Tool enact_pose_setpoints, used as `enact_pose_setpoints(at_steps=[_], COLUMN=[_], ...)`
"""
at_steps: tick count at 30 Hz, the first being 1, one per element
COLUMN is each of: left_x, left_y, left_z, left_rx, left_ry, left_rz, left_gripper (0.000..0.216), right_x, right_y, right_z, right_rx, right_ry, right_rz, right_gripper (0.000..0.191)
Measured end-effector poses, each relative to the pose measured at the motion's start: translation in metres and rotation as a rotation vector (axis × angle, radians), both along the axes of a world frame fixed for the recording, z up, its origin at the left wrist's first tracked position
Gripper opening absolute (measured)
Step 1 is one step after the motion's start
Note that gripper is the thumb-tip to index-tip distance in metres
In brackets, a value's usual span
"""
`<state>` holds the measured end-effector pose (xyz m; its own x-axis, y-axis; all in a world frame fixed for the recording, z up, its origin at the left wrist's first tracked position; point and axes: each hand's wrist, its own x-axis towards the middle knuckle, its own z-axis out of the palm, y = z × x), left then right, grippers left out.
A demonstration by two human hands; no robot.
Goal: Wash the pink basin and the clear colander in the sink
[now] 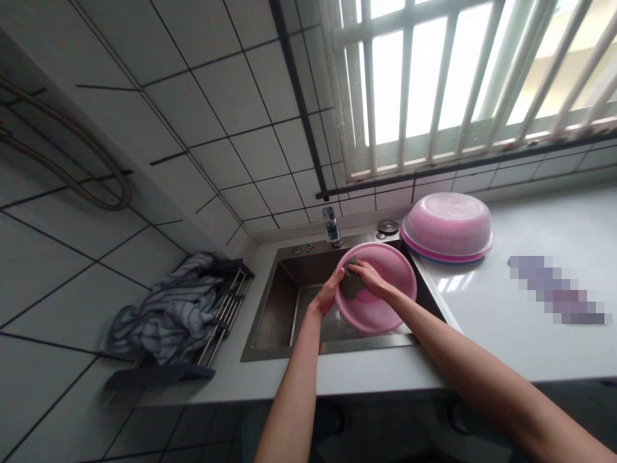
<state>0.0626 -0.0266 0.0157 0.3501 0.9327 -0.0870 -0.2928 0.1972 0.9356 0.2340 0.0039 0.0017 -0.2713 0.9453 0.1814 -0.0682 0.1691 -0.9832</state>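
Partly tilted, pink basin (388, 292) at left hand (330, 289), sponge (352, 285) (dark) under right hand (369, 275)

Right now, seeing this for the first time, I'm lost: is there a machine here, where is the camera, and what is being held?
There is no machine here. These are a person's two bare arms, filmed by a single camera worn on the head that looks forward and down, so the arms come in from the bottom edge. The left hand grips the rim of a pink basin tilted over the steel sink. The right hand presses a dark pad against the inside of the basin. The tap stands behind them. On the white counter to the right, an upturned pink basket lies. To the left, a striped cloth lies on a rack.
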Motion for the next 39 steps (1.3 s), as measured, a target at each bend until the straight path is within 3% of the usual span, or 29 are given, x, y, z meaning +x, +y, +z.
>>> enact_pose_setpoints(at_steps=[8,15,21,28,30,32,36,39], left_x=[-0.005,-0.002,-0.004,-0.004,-0.003,-0.003,-0.005,-0.005], left_y=[-0.002,-0.001,0.001,0.004,0.003,0.002,0.003,0.006], left_z=[0.003,0.002,-0.004,-0.008,-0.007,-0.007,-0.009,-0.01], left_rx=[-0.053,0.057,0.06,0.075,0.08,0.082,0.11,0.149], left_ry=[0.038,0.032,0.051,0.043,0.048,0.063,0.104,0.141], left_rz=[-0.003,0.011,-0.005,-0.032,-0.043,-0.046,-0.007,0.03], left_gripper=[0.063,0.071,0.067,0.07,0.069,0.068,0.07,0.069], right_x=[0.0,-0.003,-0.006,0.005,0.01,0.009,-0.004,-0.006], right_y=[-0.015,-0.005,-0.007,0.01,0.013,0.01,-0.003,-0.004], right_z=[-0.001,0.006,-0.003,-0.006,-0.004,-0.002,0.0,0.002], right_rx=[-0.114,-0.05,-0.06,0.022,0.021,0.019,0.0,-0.046], right_ry=[-0.118,-0.042,-0.117,-0.007,0.034,0.048,0.006,0.08], right_rz=[0.22,0.021,0.124,-0.265,-0.316,-0.247,0.044,0.031], right_gripper=[0.012,0.025,0.024,0.034,0.036,0.034,0.034,0.036])
